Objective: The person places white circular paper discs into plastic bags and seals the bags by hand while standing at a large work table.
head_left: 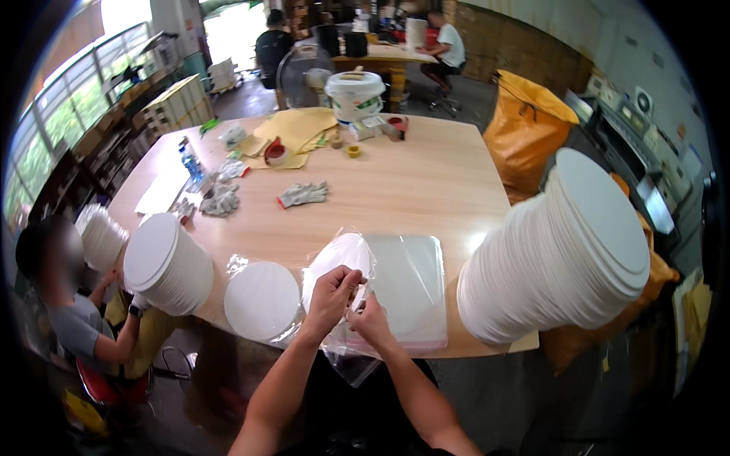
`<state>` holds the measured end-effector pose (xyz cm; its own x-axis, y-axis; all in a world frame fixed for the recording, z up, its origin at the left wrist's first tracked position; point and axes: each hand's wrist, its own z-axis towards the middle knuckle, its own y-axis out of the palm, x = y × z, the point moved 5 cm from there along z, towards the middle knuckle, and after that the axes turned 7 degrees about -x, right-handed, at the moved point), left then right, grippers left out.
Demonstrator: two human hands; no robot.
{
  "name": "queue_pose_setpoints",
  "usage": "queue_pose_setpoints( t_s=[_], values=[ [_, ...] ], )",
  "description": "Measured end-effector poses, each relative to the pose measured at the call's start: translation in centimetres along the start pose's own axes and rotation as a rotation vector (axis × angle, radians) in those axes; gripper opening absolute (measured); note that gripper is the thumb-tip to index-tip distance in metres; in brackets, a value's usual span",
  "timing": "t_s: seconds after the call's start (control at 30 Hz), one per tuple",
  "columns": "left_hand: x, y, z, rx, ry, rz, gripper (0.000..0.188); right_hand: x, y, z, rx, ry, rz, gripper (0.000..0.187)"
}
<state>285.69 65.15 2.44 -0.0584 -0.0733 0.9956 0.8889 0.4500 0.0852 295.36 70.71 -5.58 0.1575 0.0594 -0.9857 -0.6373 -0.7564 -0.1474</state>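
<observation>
In front of me a round white disc (340, 258) sits in a clear plastic bag (356, 363), tilted up over the table's near edge. My left hand (332, 298) is closed on the bag beside the disc's lower edge. Fingers of my right hand (371, 321) pinch the same bag close by, just right of the left hand. Under and right of them lies a flat pile of clear plastic bags (412, 285). Left of my hands, another white disc (262, 299) lies flat in clear plastic. A tall leaning stack of white discs (525, 266) stands on the right.
A shorter stack of discs (179, 262) stands left, near a seated person (91, 319). Grey work gloves (304, 194), a water bottle (190, 163), tape rolls (353, 151), yellow sheets (296, 129) and a white bucket (354, 95) occupy the table's far side. An orange sack (525, 137) stands beyond the right edge.
</observation>
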Motion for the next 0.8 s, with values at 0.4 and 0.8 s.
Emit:
queue_pose_setpoints(
  t_s=[0.4,0.8],
  values=[
    [0.4,-7.0,-5.3,0.392,0.145,0.264,0.016,-1.8,-1.7,-6.7,-0.109,-0.021,-0.102,0.041],
    [-3.3,-26.3,-30.5,0.793,-0.305,0.855,0.04,-0.9,-1.2,-13.1,-0.356,0.098,0.152,0.038]
  ],
)
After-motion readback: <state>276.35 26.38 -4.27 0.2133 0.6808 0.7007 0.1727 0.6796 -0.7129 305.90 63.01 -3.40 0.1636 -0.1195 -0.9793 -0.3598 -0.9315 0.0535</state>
